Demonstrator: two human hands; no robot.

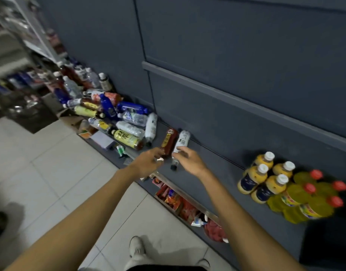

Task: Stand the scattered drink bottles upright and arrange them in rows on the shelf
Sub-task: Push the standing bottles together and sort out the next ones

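Over the dark shelf (217, 169), left hand (148, 163) grips a red-brown bottle (169, 140); right hand (189, 160) grasps a white-labelled bottle (181, 140) (both lying flat).

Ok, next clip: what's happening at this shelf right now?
A person is sorting drinks on a dark grey shelf. The left hand grips a dark red bottle with a yellow label, and the right hand grips a white-labelled bottle with a black cap; both bottles lie tilted. A jumbled pile of bottles lies to the left; yellow white-capped bottles stand upright in rows to the right.
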